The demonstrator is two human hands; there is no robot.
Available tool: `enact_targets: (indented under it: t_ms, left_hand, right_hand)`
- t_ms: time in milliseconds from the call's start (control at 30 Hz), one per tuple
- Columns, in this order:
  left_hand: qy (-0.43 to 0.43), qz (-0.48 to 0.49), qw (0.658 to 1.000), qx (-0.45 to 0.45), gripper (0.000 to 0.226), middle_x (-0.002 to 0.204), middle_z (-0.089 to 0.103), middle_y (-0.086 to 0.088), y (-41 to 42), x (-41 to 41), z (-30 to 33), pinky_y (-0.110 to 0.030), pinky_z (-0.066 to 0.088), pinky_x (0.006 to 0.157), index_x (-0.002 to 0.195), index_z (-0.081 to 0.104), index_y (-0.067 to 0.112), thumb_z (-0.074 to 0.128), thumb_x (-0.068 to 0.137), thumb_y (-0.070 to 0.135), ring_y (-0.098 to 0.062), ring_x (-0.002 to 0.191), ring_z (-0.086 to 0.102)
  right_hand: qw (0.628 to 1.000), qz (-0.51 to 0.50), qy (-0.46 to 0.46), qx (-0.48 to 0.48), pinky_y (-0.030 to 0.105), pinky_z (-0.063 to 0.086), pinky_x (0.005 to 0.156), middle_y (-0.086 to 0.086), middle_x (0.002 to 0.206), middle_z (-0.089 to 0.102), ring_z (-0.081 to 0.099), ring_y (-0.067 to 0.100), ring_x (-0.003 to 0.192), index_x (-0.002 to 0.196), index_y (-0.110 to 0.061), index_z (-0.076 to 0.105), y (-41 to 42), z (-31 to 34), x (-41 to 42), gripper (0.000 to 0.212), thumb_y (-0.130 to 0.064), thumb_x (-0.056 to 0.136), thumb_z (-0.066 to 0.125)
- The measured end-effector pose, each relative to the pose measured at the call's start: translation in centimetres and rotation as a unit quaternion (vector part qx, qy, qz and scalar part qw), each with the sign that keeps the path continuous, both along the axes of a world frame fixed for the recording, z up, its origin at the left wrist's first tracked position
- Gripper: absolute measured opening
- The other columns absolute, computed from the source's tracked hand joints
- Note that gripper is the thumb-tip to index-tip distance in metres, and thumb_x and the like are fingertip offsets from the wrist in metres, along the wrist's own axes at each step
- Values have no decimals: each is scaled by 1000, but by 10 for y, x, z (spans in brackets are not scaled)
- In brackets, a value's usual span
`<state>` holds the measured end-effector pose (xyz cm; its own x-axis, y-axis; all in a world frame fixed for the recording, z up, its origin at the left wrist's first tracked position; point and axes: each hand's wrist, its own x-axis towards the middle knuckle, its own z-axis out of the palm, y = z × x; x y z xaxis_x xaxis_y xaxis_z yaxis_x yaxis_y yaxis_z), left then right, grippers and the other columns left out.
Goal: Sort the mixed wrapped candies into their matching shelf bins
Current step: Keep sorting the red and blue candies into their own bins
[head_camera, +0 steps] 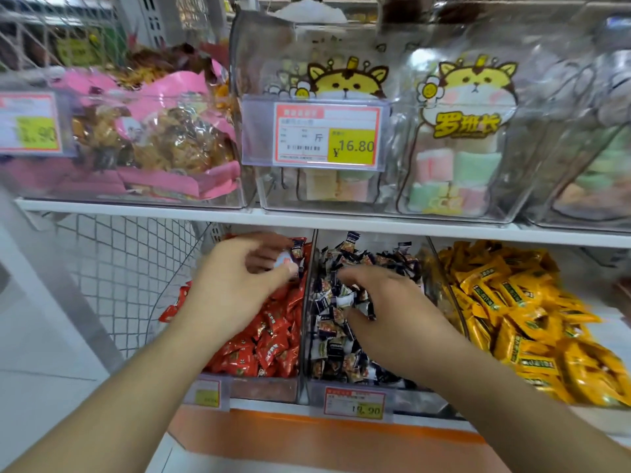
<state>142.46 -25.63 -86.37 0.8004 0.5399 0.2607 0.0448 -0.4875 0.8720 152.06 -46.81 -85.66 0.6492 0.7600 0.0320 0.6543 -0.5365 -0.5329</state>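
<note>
Shelving: I look down on a white two-tier store shelf (307,216); clear tubs fill the upper tier from 9 to 3 o'clock, and three open bins sit side by side on the lower tier.
Upper tubs: the tub at 10 o'clock holds pink snack bags (177,131); the tub at 12 o'clock carries a price tag (326,134) reading 16.80; pastel marshmallow packs (457,165) with a yellow cat print stand at 1 o'clock.
Yellow bin (440,261): at 4 o'clock, heaped with yellow-wrapped candies (519,308).
Middle bin (309,302): dead centre, heaped with dark blue and white candies (334,302); a tag (355,402) on its front lip reads 19.90.
Red bin (263,387): at 7 o'clock from centre, touching the middle bin's wall, filled with red-wrapped candies (273,339).
Wire basket (129,264): white mesh at 9 o'clock, beside the red bin.
Left hand (239,278): over the red bin, fingers curled and pinching a small wrapped candy (290,259) above the red pile; its colours are too blurred for me to sort.
Right hand (389,312): over the middle bin, fingers bent down into the dark candies; I cannot tell whether they clamp a piece.
</note>
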Motion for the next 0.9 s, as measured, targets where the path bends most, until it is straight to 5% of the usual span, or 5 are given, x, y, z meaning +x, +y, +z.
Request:
enact_targets:
  t_ms: [100,367,533,700,900]
  left_hand:
    - [47,-27,996,74,32,95,73,20,-22,-12,4,-28,58,85,107,73,44,85,82,29,-3,88,70]
    - [36,-40,989,139,60,104,62,27,-72,-17,9,-14,51,79,122,61,47,91,73,31,-1,91,63]
    - [50,-29,979,194,55,118,52,33,-65,-15,8,1,38,80,136,51,45,77,88,35,19,107,50]
    - [97,59,954,277,24,104,59,7,-41,8,4,-21,36,78,119,64,20,60,99,32,-11,97,56]
    - [155,36,946,283,42,118,70,-8,-9,41,-12,-29,48,70,139,56,27,65,98,24,-22,81,63]
  right_hand:
    - [985,-44,119,116,21,57,84,-27,122,63,66,2,102,126,-41,62,1,8,-6,24,-38,102,60]
    - [968,-59,164,178,30,60,71,-7,78,73,69,8,73,85,-30,74,-8,13,-7,8,-28,92,77]
    - [987,-109,58,103,16,48,55,-11,84,71,63,4,68,89,-32,72,-23,8,11,18,-19,97,63]
    - [995,-89,33,12,16,52,64,-6,133,58,65,13,78,128,-32,62,-28,0,15,28,-25,100,63]
    - [997,-67,16,16,10,44,68,-8,139,54,59,8,103,128,-32,62,-25,-7,17,28,-25,100,63]
